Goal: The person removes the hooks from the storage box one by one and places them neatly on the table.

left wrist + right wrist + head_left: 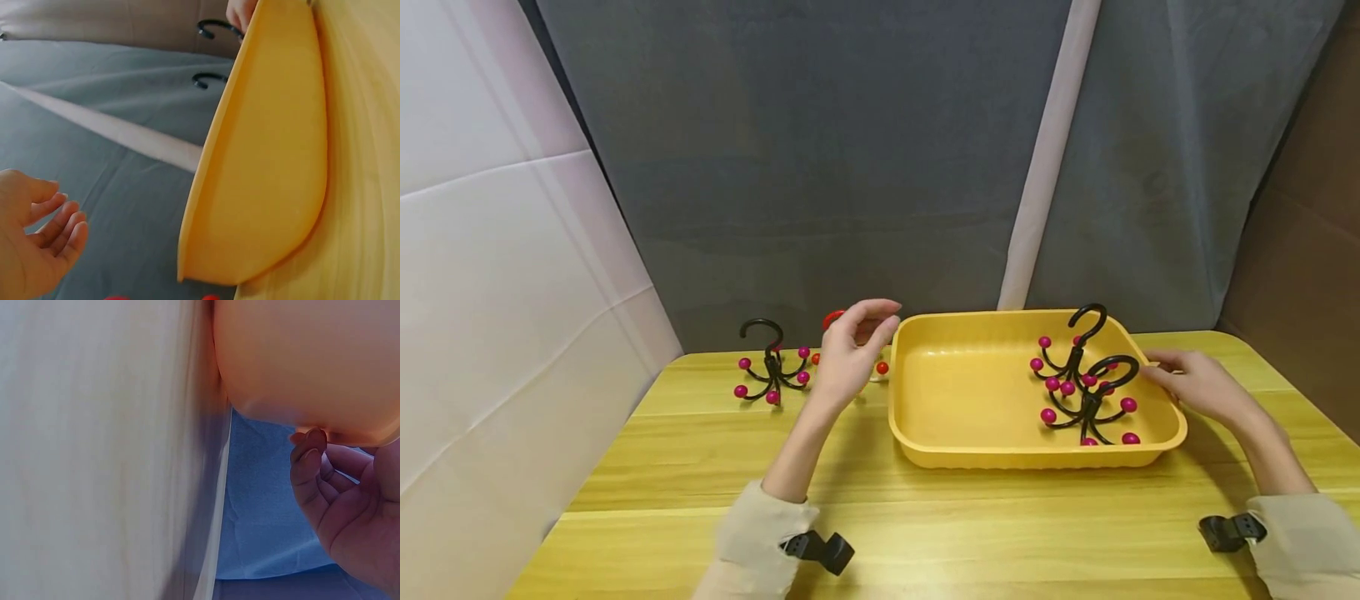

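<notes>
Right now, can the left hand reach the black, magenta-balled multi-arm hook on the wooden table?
Probably yes: the left hand looks empty, and nothing covers the black, magenta-balled multi-arm hook. The red-topped hook with red balls, partly hidden behind the hand, is close beside it and might crowd the approach.

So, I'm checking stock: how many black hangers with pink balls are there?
3: one black hanger on the table, left of the yellow tray; a rear black hanger and a front black hanger in the tray's right side. Others could be hidden behind it.
</notes>
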Tool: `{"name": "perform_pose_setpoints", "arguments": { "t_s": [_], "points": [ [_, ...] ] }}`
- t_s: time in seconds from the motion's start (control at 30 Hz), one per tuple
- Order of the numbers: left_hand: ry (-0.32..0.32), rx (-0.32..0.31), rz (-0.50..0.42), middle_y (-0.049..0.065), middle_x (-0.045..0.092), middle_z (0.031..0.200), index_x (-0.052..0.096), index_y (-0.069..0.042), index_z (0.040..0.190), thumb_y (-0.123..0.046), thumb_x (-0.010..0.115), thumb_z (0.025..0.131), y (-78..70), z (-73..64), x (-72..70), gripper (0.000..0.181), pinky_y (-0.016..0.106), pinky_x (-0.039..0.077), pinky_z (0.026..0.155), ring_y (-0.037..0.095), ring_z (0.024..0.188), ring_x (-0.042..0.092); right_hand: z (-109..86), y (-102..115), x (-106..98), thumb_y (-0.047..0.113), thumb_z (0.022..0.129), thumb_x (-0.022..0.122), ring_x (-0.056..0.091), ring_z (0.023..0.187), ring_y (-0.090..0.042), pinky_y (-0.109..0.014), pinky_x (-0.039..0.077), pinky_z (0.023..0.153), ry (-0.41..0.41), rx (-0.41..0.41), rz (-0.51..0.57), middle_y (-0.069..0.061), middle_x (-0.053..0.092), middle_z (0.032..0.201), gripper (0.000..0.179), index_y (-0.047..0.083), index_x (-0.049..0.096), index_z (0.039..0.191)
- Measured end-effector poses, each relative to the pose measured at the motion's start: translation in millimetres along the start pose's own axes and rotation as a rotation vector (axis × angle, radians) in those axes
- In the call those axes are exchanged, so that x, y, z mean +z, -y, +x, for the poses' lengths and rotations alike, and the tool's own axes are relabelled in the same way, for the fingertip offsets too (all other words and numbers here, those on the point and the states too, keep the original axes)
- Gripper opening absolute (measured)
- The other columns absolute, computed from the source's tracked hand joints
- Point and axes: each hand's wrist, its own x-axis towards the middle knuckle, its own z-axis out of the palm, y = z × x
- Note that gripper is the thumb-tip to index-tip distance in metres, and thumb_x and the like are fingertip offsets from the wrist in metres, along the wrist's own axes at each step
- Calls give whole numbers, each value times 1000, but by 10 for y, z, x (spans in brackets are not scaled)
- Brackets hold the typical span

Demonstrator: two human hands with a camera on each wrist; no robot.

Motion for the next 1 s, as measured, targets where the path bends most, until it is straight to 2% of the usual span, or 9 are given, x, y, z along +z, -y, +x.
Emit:
{"name": "perform_pose_setpoints", "arguments": {
  "t_s": [0.23, 0.47, 0.6, 0.8, 1.0],
  "points": [
    [56, 34, 2, 10, 69, 106, 69, -2, 117, -7, 67, 98, -34, 10, 341, 20, 32, 53, 83, 22, 93, 64, -9, 11, -9, 17, 106, 53, 45, 58, -10, -25, 38, 51, 4, 4, 5, -3, 50, 67, 36, -11, 59, 127],
    [116, 58, 3, 9, 69, 102, 69, -2, 116, -8, 66, 98, -55, 10, 654, 19, 32, 55, 83, 20, 92, 64, 2, 18, -13, 18, 105, 54, 46, 59, -11, -25, 39, 52, 4, 5, 1, -2, 50, 67, 37, -12, 60, 127],
    [140, 56, 14, 9, 69, 101, 70, -2, 117, -9, 66, 98, -84, 3, 805, 20, 26, 54, 81, 18, 91, 64, 4, 23, -13, 18, 105, 54, 46, 59, -11, -25, 38, 52, 8, 9, 1, -3, 50, 67, 38, -13, 59, 128],
    [203, 31, 12, 8, 68, 104, 69, -1, 118, -11, 65, 100, -131, -12, 1014, 21, 29, 54, 83, 13, 91, 62, -2, 26, -20, 18, 106, 53, 46, 61, -10, -25, 38, 53, 4, 7, -3, -3, 52, 70, 38, -12, 59, 128],
    [251, 48, 20, 9, 69, 105, 69, 0, 119, -10, 64, 100, -151, -28, 1203, 22, 25, 54, 83, 13, 91, 63, 6, 26, -14, 18, 106, 54, 48, 64, -11, -25, 40, 54, 11, 10, -6, -3, 53, 72, 37, -11, 60, 128]
  ]
}}
